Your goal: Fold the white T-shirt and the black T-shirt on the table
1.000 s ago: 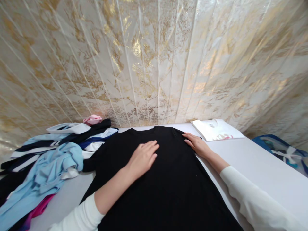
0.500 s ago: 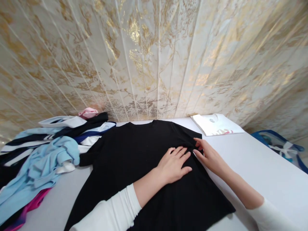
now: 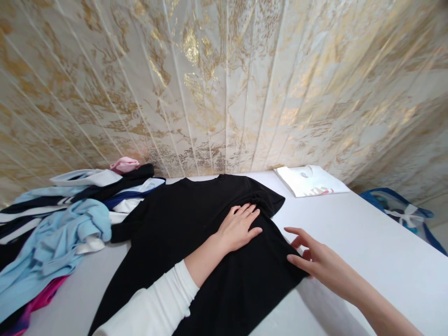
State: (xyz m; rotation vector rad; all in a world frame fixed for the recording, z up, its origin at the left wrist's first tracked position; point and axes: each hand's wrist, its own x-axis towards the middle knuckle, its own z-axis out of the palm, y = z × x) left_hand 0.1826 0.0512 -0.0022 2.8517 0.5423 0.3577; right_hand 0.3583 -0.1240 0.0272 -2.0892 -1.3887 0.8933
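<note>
A black T-shirt [image 3: 182, 224] lies spread over the white table, its neckline toward the wall. My left hand [image 3: 240, 227] rests flat on its right half, fingers spread and pressing down below the shoulder, where the cloth bunches in creases. At the shirt's right side edge, low down, is my right hand [image 3: 308, 254]. Its thumb lies over the black cloth while the other fingers curl at the edge, and the index finger sticks out. That side of the shirt looks lifted off the table, with a shadow under it.
A heap of clothes [image 3: 70, 224] in light blue, black, white and pink lies at the left. Toward the back right sits a folded white T-shirt [image 3: 311, 181]. The table [image 3: 378, 242] ends at the right, with a blue-edged clear bag [image 3: 402, 212] beyond. A gold-patterned curtain [image 3: 224, 93] hangs behind.
My right hand has moved from near the sleeve down the shirt's side edge. The lower right corner has come up and inward. My left hand has shifted slightly left, and the right sleeve is more bunched.
</note>
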